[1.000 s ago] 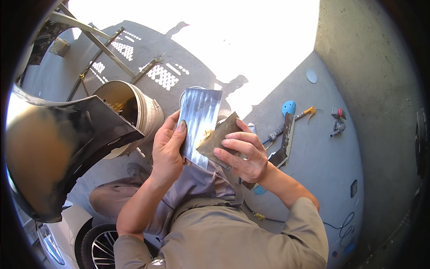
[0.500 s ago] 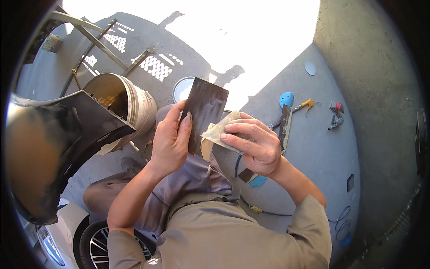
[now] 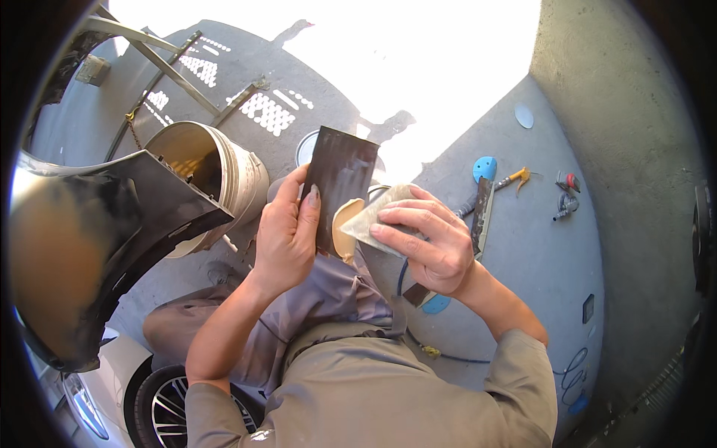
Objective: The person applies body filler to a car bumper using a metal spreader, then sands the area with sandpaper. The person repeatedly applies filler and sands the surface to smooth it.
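Note:
My left hand (image 3: 285, 231) is closed on a dark, flat rectangular plate (image 3: 343, 163), held upright over my lap with the thumb on its face. A smear of beige paste (image 3: 346, 231) sits on the plate's lower right part. My right hand (image 3: 437, 254) grips a thin, pale grey angular spreader (image 3: 370, 222), its fingers lying across the top; the pointed end is at the edge of the paste. The rest of the spreader's far side is hidden by my fingers.
A curved black-and-tan body panel (image 3: 89, 231) is close on my left, beside a white bucket (image 3: 239, 187) and metal stand (image 3: 168, 71). A car wheel (image 3: 160, 411) is below. A blue-pad tool (image 3: 485, 169), yellow-handled air gun (image 3: 520, 178) and hose lie right, near a wall (image 3: 620, 134).
The plate has tilted, losing its bright reflection and looking dark. The spreader has turned paler side up and shifted slightly right, showing more of the beige paste.

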The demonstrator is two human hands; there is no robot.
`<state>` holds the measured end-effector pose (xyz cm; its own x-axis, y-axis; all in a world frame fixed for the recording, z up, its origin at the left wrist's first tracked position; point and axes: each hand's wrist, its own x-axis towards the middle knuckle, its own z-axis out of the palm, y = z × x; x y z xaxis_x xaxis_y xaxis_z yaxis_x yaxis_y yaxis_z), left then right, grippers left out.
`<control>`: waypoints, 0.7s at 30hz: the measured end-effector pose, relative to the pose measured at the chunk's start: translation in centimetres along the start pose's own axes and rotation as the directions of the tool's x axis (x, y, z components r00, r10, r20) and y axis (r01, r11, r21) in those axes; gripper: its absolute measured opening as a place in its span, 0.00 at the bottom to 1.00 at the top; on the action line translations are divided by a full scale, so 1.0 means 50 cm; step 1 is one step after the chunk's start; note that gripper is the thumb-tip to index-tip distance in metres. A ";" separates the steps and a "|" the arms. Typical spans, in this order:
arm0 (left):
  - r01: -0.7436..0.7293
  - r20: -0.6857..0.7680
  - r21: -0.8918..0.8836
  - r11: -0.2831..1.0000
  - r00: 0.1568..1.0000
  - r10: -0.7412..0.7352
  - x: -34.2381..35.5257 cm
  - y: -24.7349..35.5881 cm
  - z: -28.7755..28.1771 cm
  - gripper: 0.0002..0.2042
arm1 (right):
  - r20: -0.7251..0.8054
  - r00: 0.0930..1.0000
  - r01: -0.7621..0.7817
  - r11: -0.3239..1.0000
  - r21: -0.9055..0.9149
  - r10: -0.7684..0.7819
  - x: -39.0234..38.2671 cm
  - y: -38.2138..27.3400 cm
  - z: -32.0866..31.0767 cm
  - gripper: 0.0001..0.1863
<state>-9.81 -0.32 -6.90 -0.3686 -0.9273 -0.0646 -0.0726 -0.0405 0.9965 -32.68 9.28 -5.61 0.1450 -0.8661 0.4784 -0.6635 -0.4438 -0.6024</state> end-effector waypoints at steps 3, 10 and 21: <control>-0.007 0.048 0.034 0.999 0.999 0.006 -0.004 0.003 -0.011 0.19 | 0.054 0.998 0.034 0.997 -0.064 -0.031 0.003 0.006 0.006 0.24; -0.155 0.079 0.164 0.974 0.986 0.144 -0.001 0.003 -0.009 0.18 | 0.083 0.996 0.016 0.999 -0.045 -0.013 0.010 0.000 0.003 0.23; 0.050 0.004 0.058 0.997 0.999 -0.051 -0.002 0.017 -0.021 0.20 | 0.041 0.997 0.060 0.998 -0.005 -0.060 0.004 -0.006 -0.003 0.24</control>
<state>-8.88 -0.67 -5.98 -0.3680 -0.9227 -0.1151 -0.1451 -0.0653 0.9873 -32.53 9.29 -5.23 0.2147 -0.8467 0.4869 -0.6571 -0.4940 -0.5693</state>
